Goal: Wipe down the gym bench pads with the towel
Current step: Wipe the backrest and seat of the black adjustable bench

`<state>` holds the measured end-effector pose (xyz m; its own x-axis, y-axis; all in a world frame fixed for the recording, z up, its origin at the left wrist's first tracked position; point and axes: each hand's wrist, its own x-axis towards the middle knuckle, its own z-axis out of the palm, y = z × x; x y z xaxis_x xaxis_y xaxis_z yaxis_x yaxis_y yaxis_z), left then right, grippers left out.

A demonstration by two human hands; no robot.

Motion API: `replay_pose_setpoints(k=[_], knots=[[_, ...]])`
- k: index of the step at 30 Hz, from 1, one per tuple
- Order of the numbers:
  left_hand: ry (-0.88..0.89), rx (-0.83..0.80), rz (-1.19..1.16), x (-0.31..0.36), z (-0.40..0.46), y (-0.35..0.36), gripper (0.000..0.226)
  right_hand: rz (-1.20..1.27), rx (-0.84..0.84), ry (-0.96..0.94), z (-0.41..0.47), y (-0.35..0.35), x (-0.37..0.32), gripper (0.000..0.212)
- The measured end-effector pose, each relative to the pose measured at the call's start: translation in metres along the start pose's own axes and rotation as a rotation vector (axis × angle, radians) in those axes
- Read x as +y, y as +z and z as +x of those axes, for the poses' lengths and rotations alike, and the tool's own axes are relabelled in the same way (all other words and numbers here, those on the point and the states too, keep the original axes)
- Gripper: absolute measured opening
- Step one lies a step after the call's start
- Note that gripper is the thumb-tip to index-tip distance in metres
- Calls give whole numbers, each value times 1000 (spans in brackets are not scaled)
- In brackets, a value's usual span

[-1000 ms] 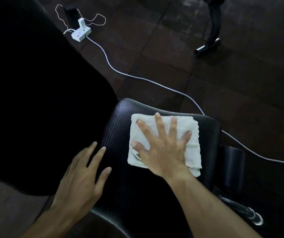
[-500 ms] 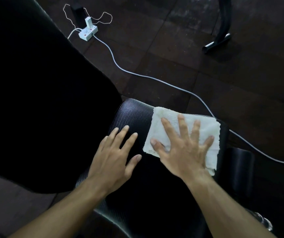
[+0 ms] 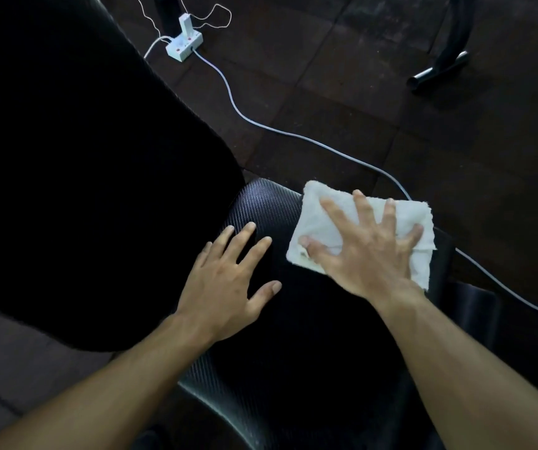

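Lying at frame centre-right, the folded white towel (image 3: 313, 222) covers the black bench pad (image 3: 261, 203). The right hand (image 3: 368, 251) presses it with fingers spread flat; the left hand (image 3: 228, 284) rests flat, fingers extended, beside it.

The pad (image 3: 261, 209) is black with a fine woven, carbon-fibre-like texture, and has a slight sheen where light catches its curved edge. The towel (image 3: 322, 219) is white cloth, nubby and rough, with fuzzy edges. The floor (image 3: 358, 92) is dark, matt tiles, scuffed and mottled. The cable (image 3: 235, 102) looks smooth and pale, the socket block (image 3: 183, 45) glossy white plastic. The tube (image 3: 436, 71) is probably polished metal; it glints.
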<state>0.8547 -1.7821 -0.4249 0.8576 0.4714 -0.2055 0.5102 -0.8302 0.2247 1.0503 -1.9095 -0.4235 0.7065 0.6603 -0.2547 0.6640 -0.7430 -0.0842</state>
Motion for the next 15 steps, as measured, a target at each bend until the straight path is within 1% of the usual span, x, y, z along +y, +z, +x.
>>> replay_pose_setpoints(k=[2, 5, 8, 11, 13, 15], knots=[[4, 16, -13, -2, 0, 2, 76, 35, 11, 14, 4, -1, 0, 83], [1, 25, -20, -2, 1, 1, 76, 31, 116, 25, -32, 6, 7, 78], [0, 20, -33, -3, 2, 1, 76, 46, 95, 85, -76, 16, 19, 80], [-1, 51, -27, -1, 1, 7, 74, 31, 31, 115, -58, 12, 28, 86], [4, 77, -41, -1, 1, 8, 73, 68, 26, 175, -32, 5, 29, 88], [17, 89, -46, -3, 2, 10, 74, 127, 41, 242, -25, 4, 24, 85]])
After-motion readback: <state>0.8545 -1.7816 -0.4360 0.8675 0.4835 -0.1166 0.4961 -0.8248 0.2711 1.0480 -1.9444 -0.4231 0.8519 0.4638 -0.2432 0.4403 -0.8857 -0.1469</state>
